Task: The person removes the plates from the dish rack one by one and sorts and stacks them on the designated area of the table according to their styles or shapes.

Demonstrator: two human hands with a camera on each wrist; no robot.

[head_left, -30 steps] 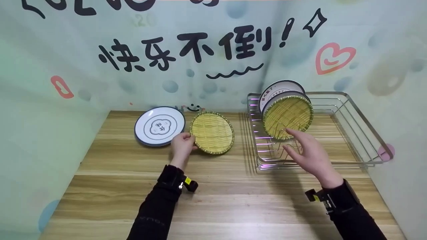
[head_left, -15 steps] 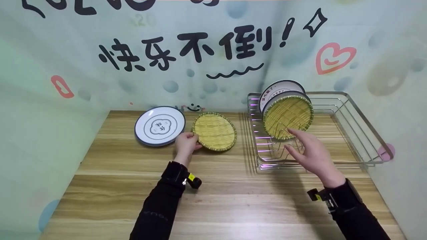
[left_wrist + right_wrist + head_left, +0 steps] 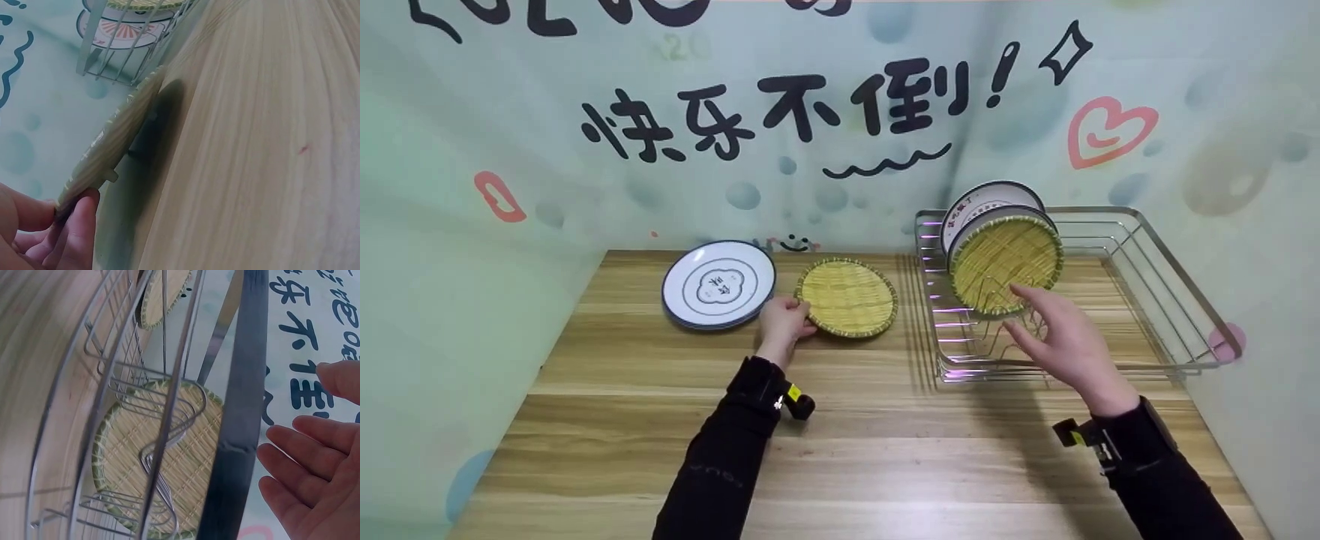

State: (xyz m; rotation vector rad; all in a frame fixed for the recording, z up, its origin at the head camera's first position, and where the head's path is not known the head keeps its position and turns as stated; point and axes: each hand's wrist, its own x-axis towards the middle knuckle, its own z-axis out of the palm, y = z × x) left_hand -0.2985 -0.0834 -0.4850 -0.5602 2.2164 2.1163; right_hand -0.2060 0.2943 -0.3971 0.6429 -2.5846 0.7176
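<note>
My left hand (image 3: pixel 785 324) pinches the near-left rim of a round woven bamboo tray (image 3: pixel 847 298) between thumb and fingers. In the left wrist view this tray (image 3: pixel 115 138) is seen edge-on, tilted above the table with a shadow below. My right hand (image 3: pixel 1065 337), holding nothing, is over the front of a wire dish rack (image 3: pixel 1186 283), thumb and fingers spread apart. A second bamboo tray (image 3: pixel 1006 264) stands upright in the rack before two patterned plates (image 3: pixel 997 193). From the right wrist view, the open palm is beside the rack's flat metal rim (image 3: pixel 239 410).
White plates (image 3: pixel 718 286) with blue rims lie stacked left of my left hand. A printed cloth backdrop (image 3: pixel 780 195) hangs behind the wooden table (image 3: pixel 885 450). Wire dividers (image 3: pixel 163 455) stick up inside the rack.
My left hand has moved a little to the right with the bamboo tray, which now tilts flatter. The right hand has shifted slightly right, still spread.
</note>
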